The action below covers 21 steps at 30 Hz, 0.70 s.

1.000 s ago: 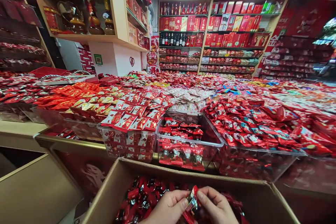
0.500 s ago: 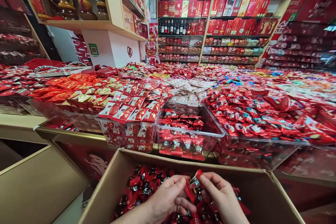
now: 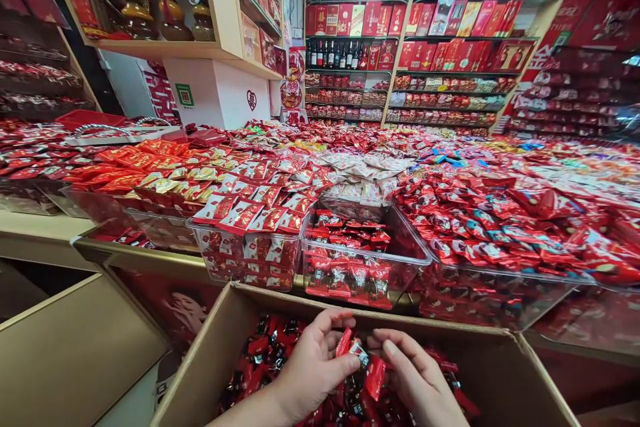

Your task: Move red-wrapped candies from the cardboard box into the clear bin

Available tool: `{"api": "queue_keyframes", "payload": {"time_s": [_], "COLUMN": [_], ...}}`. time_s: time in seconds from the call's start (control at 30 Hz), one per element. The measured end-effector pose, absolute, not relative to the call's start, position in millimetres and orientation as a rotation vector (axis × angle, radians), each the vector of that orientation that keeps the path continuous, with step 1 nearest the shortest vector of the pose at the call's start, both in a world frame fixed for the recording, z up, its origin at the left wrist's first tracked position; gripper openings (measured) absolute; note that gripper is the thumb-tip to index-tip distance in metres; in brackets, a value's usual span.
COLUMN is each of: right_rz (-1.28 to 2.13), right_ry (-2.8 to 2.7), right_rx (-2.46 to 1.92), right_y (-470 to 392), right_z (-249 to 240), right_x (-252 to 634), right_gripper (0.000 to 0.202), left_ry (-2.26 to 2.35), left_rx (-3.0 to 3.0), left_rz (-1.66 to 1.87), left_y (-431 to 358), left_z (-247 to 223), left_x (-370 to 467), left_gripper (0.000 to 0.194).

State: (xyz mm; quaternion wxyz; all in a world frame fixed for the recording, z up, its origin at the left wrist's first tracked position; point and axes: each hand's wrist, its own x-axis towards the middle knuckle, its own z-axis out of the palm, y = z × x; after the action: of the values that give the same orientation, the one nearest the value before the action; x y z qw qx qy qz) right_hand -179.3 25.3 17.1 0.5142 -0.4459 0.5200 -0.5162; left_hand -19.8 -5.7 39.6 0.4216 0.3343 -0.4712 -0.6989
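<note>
My left hand point(image 3: 315, 360) pinches a red-and-black wrapped candy point(image 3: 361, 351) between thumb and fingers, over an open cardboard box point(image 3: 493, 350). The candy's red twisted ends stick out on both sides of its dark middle. Just to its right is my right hand point(image 3: 420, 370), fingers apart and curved, with nothing visible in it. Beneath both hands, many loose candies point(image 3: 263, 347) in like wrappers cover the bottom of the box. Directly beyond the box, a clear plastic bin point(image 3: 407, 267) holds rows of similar candies, stacked along its left and front.
Clear bins heaped with red-and-white packets point(image 3: 245, 213) and red packets point(image 3: 480, 220) flank that bin. More wrapped sweets spread behind. Shelves point(image 3: 397, 33) of bottles and boxes line the back. A wooden cabinet point(image 3: 220, 13) overhangs at left. A gold-edged counter point(image 3: 145, 257) runs beyond the box.
Both hands held the candy before; now my right hand has let go and opened beside it. My left hand has turned and risen slightly with the candy.
</note>
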Motion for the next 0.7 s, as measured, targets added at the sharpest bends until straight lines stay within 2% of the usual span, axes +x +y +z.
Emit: {"api": "queue_keyframes", "payload": {"time_s": [0.17, 0.33, 0.47, 0.6, 0.7], "right_rz": [-1.191, -1.268, -1.182, -1.179, -1.222], "right_ry": [1.147, 1.172, 1.035, 1.015, 1.031], "right_rx": [-0.998, -0.986, -0.779, -0.789, -0.698], "right_y": [25.7, 30.5, 32.7, 27.9, 23.5], "right_z": [6.9, 10.3, 15.6, 11.3, 5.7], "right_x": [-172.7, -169.1, -165.8, -169.4, -173.1], "right_gripper": [0.030, 0.028, 0.038, 0.036, 0.038], "left_ry": [-1.293, -1.227, -1.127, -1.242, -1.296], "left_rx": [0.847, 1.087, 1.074, 1.052, 1.026], "left_rz": [-1.760, -1.789, -1.792, -1.838, -1.789], "left_y": [1.9, -2.0, -6.2, -4.8, -2.0], "left_z": [32.7, 32.3, 39.5, 43.6, 42.7], "left_x": [-22.4, -23.3, -21.5, -19.9, -21.7], "left_gripper": [0.047, 0.034, 0.032, 0.035, 0.029]}}
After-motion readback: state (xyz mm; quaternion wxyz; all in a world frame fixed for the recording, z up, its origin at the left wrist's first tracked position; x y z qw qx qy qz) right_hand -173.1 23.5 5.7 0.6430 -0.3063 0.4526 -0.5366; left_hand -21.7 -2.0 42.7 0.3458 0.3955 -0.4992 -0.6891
